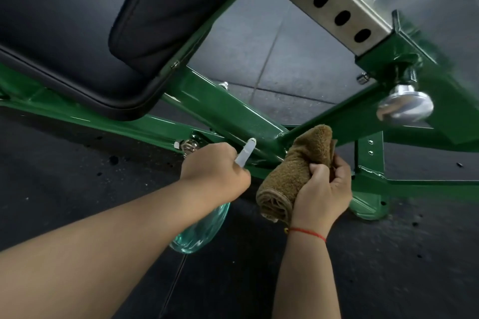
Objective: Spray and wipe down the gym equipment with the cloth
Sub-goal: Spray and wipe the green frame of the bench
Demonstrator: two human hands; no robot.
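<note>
— The bare forearms are closest. The one reaching in from the lower left ends in the left hand (215, 166), which is wrapped round the neck of a clear, blue-green tinted plastic spray bottle (202, 230).

— Which way does it point?

— Its white nozzle (246, 153) sticks up past the knuckles toward the glossy green steel frame (228, 109). The bottle's body hangs below the wrist, over the dark speckled rubber floor (388, 254).

— And the cloth?

— It's a thick brown terry cloth (293, 166), folded into a loose roll. The right hand (321, 189) clutches it around the middle, fingers curled into the pile, with a thin red string bracelet (308, 232) on that wrist. The stitched hem end hangs by the heel of the palm. The upper end sits at the weld where the green tubes meet, though I can't tell whether it presses the metal.

— Are the hands close together?

— Side by side, not touching, each holding its own thing.

— What's above them?

— A black padded vinyl cushion (64, 33) at upper left. At upper right, a brushed silver square tube (334, 10) with three oval holes runs into a green sleeve, with a round polished metal knob (404, 106) just under it.
</note>
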